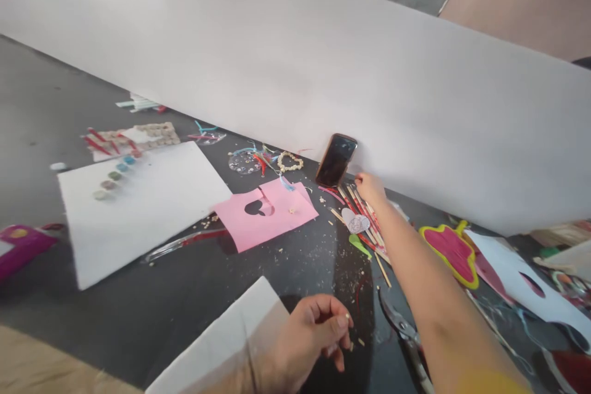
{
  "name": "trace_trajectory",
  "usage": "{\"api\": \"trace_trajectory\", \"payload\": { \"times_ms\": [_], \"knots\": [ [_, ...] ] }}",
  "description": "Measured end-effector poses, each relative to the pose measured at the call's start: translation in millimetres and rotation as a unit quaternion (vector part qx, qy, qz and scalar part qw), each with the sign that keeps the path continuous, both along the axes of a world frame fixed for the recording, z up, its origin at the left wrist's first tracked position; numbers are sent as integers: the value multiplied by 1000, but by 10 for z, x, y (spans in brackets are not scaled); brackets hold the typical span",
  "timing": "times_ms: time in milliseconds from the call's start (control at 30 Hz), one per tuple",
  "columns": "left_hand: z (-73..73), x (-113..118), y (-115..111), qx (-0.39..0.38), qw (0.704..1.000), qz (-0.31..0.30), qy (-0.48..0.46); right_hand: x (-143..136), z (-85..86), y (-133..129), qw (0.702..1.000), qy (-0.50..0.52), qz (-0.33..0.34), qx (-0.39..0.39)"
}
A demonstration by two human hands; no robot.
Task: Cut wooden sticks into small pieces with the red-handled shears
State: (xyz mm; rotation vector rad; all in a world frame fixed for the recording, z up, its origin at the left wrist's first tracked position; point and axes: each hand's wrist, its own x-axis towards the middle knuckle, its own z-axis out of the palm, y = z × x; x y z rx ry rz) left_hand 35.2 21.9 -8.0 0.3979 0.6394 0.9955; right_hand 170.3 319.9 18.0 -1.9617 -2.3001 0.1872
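Observation:
My left hand is low in the middle, above the edge of a white board. Its thumb and forefinger are pinched on a tiny pale piece, too small to name. My right hand reaches far forward beside a phone that leans on the white wall panel. Its fingers are curled at the far end of a bundle of red and pale sticks; what they hold, if anything, is hidden. Paper heart cut-outs and a green leaf-shaped piece lie on the sticks.
Pink paper with a cut hole and a large white sheet with paint pots lie left. A beaded ring is behind. Pruning shears and a yellow-edged pink shape lie right. Small crumbs are scattered mid-table.

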Motion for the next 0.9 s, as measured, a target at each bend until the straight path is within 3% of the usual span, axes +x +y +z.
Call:
{"api": "trace_trajectory", "payload": {
  "times_ms": [200, 367, 467, 733, 900],
  "knots": [
    [17, -1, 8, -16, 1000, -7, 6, -101, -83, 52, 1000, 3, -21, -18],
    [34, -30, -20, -12, 999, -19, 23, -61, 94, -321, 998, 58, 6, 2],
    [58, -44, -52, -3, 999, -39, 25, 62, 219, -838, 994, 105, 37, 8],
    [52, -29, -165, 10, 994, -81, 76, 434, 322, -2690, 975, 215, 58, 13],
    [38, -29, -215, 43, 992, -75, 96, 451, 339, -3439, 965, 262, 17, 29]
  ]
}}
